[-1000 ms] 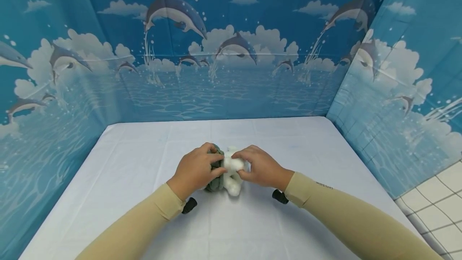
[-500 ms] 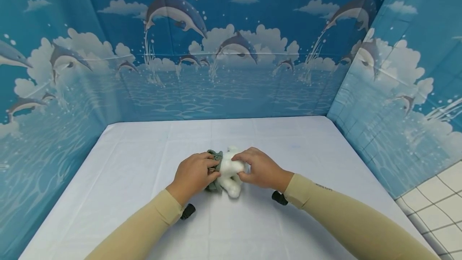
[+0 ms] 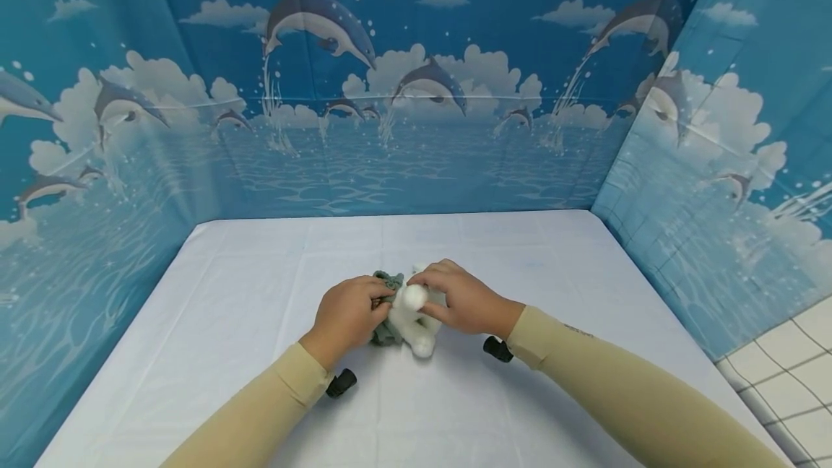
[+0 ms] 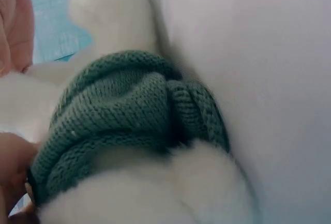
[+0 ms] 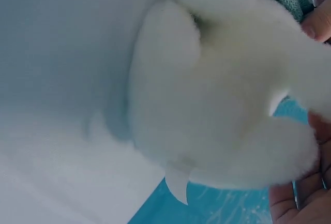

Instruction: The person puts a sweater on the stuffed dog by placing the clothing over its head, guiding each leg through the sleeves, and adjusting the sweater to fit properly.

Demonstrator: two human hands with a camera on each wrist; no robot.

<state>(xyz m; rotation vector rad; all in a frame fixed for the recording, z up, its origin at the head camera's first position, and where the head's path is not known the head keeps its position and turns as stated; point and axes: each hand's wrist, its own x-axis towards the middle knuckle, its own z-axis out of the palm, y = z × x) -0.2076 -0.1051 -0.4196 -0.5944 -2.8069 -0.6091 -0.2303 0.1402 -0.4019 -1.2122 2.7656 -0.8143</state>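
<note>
A white plush toy (image 3: 407, 323) lies on its side in front of me, with a green knitted garment (image 4: 119, 110) bunched around it at its left end. My left hand (image 3: 347, 313) pinches the garment's edge between thumb and fingers; its thumb and a fingertip show at the lower left of the left wrist view. My right hand (image 3: 464, 296) holds one of the toy's white legs from the right, thumb on the near side and fingers on the far side. The right wrist view shows the toy's furry underside, splayed limbs and a small white tag (image 5: 178, 189).
A white cloth covers the table (image 3: 552, 273). Blue dolphin-printed curtains (image 3: 416, 157) stand at the back and both sides. White tiles (image 3: 789, 374) show at the lower right. Small black camera parts (image 3: 497, 349) hang below the wrists.
My left hand has shifted slightly left and down, with the green garment bunching leftward and baring more white plush. The right hand has moved a little left, turning a leg toward the camera.
</note>
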